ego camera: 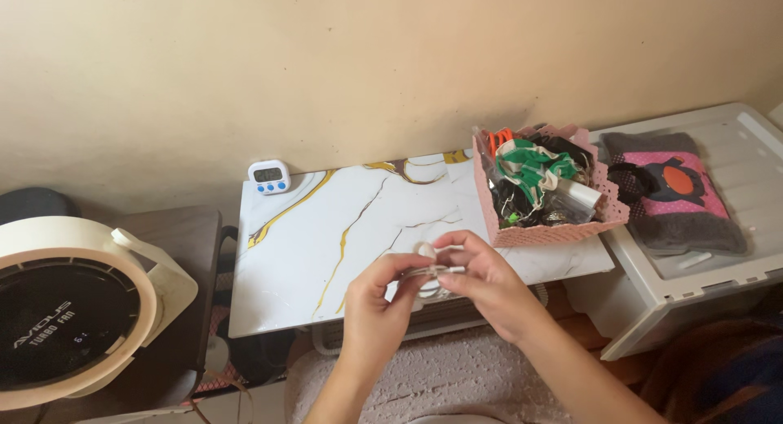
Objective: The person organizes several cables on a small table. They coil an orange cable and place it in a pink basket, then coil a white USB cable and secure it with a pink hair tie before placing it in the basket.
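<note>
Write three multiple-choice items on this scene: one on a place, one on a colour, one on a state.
1. Where does the small timer stand?
A. at the marbled tabletop's far left corner
B. inside the basket
C. on the fan

2. What colour is the basket?
A. blue
B. pink
C. black

3. How is the white cable held?
A. lying loose on the tabletop
B. hanging from the basket
C. pinched between the left hand and right hand

Answers: 1 A, it stands by the wall at that corner; 2 B, its walls are pink; 3 C, both hands' fingertips grip it above the table edge.
</note>
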